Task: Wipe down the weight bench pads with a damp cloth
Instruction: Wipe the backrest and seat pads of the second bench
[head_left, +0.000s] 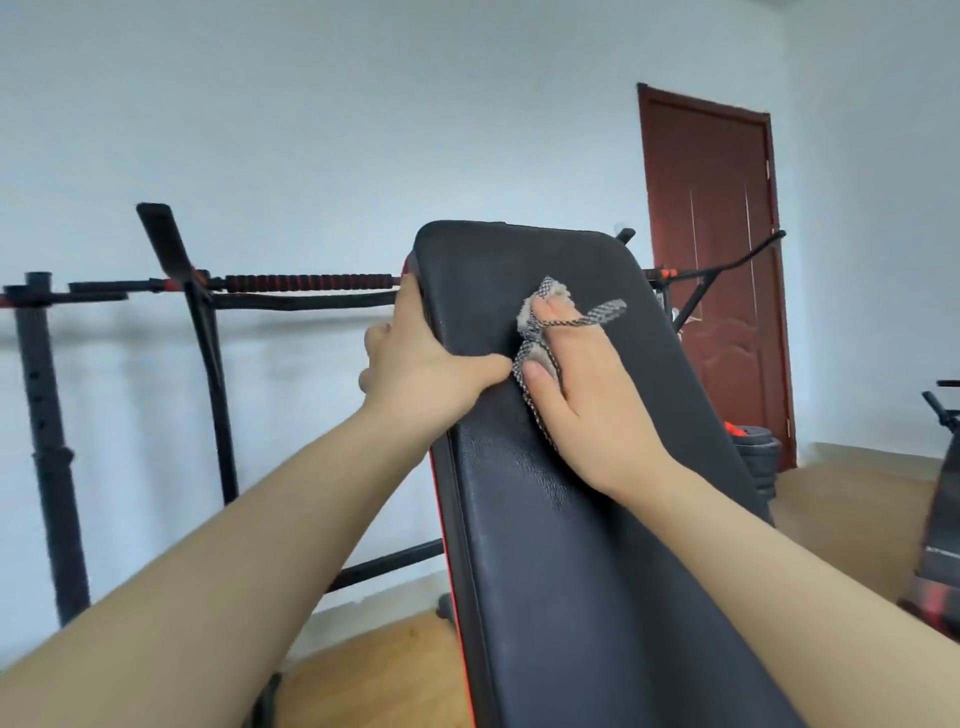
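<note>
A black inclined bench back pad (571, 545) with red side trim rises through the middle of the view. My left hand (421, 364) grips the pad's left edge near the top, thumb lying across the front face. My right hand (587, 400) presses a small grey cloth (540, 322) with a checkered border flat against the upper part of the pad. The cloth is wrapped around and partly under my fingers, with one strip sticking out to the right. Both forearms reach in from the bottom corners.
Behind the pad stands a black rack (202, 332) holding a bar with red-and-black grips (306, 283). A black upright post (47, 441) is at the left. A dark red door (717, 270) is at the right, with weight plates (758, 457) and another machine (940, 519) beside it.
</note>
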